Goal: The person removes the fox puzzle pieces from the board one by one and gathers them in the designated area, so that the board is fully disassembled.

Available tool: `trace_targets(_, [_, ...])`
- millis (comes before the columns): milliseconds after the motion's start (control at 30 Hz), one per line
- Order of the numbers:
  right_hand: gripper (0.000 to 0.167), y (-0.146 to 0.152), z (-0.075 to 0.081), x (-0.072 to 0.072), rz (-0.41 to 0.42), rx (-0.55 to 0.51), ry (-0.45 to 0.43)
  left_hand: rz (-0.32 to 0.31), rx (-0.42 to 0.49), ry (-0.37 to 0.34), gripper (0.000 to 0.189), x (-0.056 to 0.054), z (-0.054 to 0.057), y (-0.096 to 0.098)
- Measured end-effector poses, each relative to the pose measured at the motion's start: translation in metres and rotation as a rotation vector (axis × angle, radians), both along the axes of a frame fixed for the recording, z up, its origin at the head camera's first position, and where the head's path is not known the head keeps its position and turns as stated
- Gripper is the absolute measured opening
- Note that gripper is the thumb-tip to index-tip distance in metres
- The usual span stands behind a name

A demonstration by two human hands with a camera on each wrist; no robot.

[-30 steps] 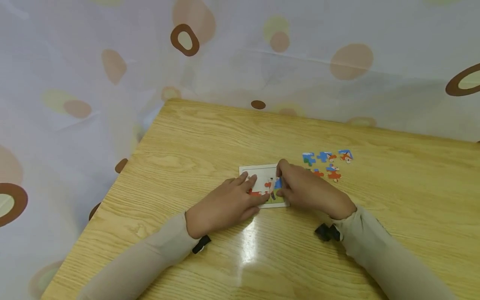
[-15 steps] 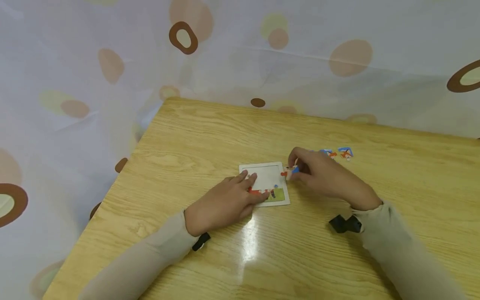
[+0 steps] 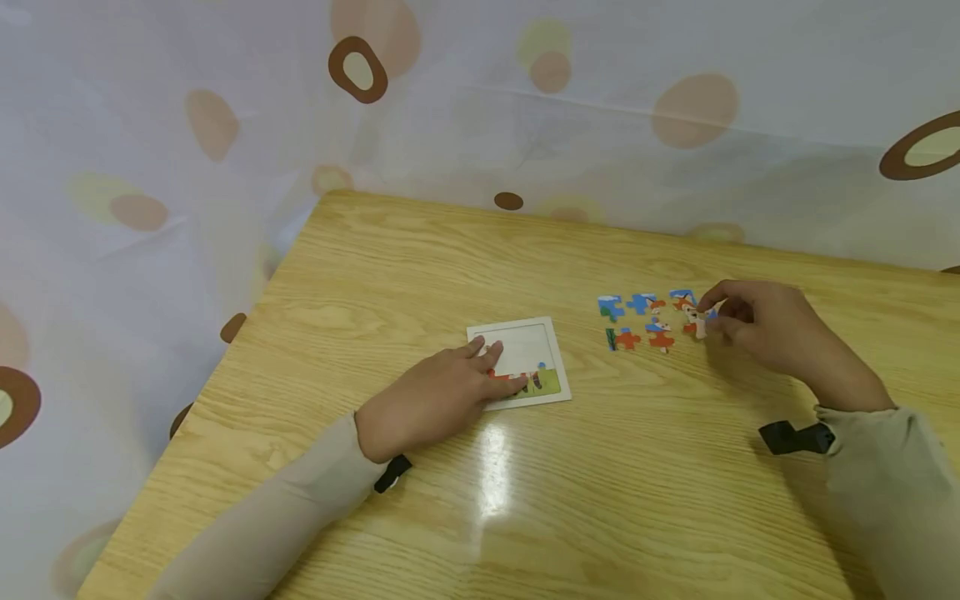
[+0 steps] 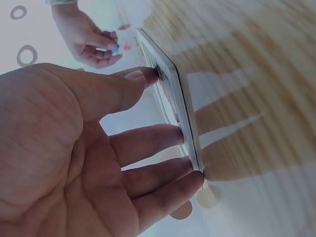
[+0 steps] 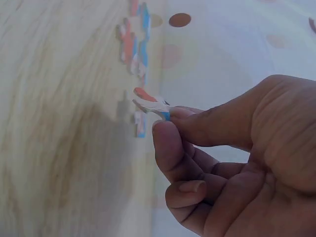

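With straight fingers spread, my left hand (image 3: 431,396) rests on the left side of a small white-framed jigsaw puzzle tray (image 3: 561,358). Green and red pieces fill the tray's lower part; its upper part shows bare white, and my fingers cover some of the left. Over to the right, my right hand (image 3: 780,333) pinches a jigsaw piece (image 5: 153,104) between thumb and fingertips, held above the table in the right wrist view. That piece is orange, white and blue. In the left wrist view, the tray's edge (image 4: 182,94) meets my left fingertips.
Several loose jigsaw pieces lie in two rows right of the tray, among them a blue and green one (image 3: 610,307) and a red one (image 3: 660,337). The wooden table (image 3: 600,492) ends at a patterned cloth (image 3: 600,167) behind and to the left.
My right hand has lifted the jigsaw piece out of the tray's right side and carried it right, beside the loose pieces. My left hand has stayed on the tray.
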State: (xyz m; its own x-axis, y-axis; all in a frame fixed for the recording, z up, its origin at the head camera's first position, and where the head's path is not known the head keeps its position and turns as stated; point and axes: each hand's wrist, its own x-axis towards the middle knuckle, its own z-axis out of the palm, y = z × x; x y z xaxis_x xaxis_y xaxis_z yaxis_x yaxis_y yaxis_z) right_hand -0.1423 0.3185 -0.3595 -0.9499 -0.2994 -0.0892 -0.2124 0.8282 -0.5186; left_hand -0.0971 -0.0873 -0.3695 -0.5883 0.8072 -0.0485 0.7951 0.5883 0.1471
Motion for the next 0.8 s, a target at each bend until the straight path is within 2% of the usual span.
trace_targets(100, [0.016, 0.002, -0.005, -0.003, -0.026, 0.013, -0.062, -0.004, -0.004, 0.000, 0.041, 0.000, -0.001, 0.000])
trace_targets(167, [0.014, 0.004, -0.008, -0.004, -0.038, 0.020, -0.071, -0.008, -0.013, 0.007, 0.041, -0.001, -0.001, 0.001])
trace_targets(433, [0.016, 0.006, -0.020, -0.006, -0.024, 0.052, -0.035, -0.001, -0.010, 0.026, 0.044, -0.001, -0.003, 0.001])
trace_targets(667, [0.025, 0.010, -0.020, -0.004, -0.042, 0.053, -0.124, -0.002, 0.002, 0.060, 0.041, -0.002, -0.003, 0.000])
trace_targets(800, [0.024, 0.010, -0.021, -0.003, -0.030, 0.053, -0.125, -0.008, 0.002, 0.051, 0.040, -0.002, -0.004, 0.000])
